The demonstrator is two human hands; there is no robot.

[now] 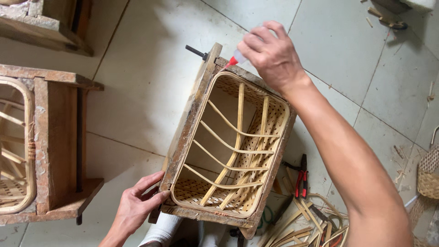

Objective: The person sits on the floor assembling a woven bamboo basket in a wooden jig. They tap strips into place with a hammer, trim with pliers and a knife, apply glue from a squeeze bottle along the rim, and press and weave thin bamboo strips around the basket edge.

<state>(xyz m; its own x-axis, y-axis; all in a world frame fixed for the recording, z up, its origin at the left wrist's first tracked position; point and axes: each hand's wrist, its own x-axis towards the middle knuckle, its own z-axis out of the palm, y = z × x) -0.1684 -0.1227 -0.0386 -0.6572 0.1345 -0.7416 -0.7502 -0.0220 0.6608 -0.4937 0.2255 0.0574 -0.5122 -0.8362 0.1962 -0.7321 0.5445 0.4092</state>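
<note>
From the head camera, a woven basket (pixel 231 146) sits inside a worn wooden frame (pixel 190 119) at the centre of the tiled floor (pixel 151 55). The likeliest slip, as I judge it, is glue running past the rim onto the weave if the bottle is squeezed too hard, or the frame twisting if the lower grip loosens. The right hand (pixel 272 55), at twelve o'clock, is closed around a small glue bottle (pixel 238 58), its red tip touching the frame's top corner. The left hand (pixel 137 203), at seven o'clock, lies half open, fingers spread flat against the frame's lower corner, bracing rather than clamping it. Red-handled pliers (pixel 301 180) and cane strips (pixel 306 222) lie at five o'clock; a second frame (pixel 55 137) stands at nine.
</note>
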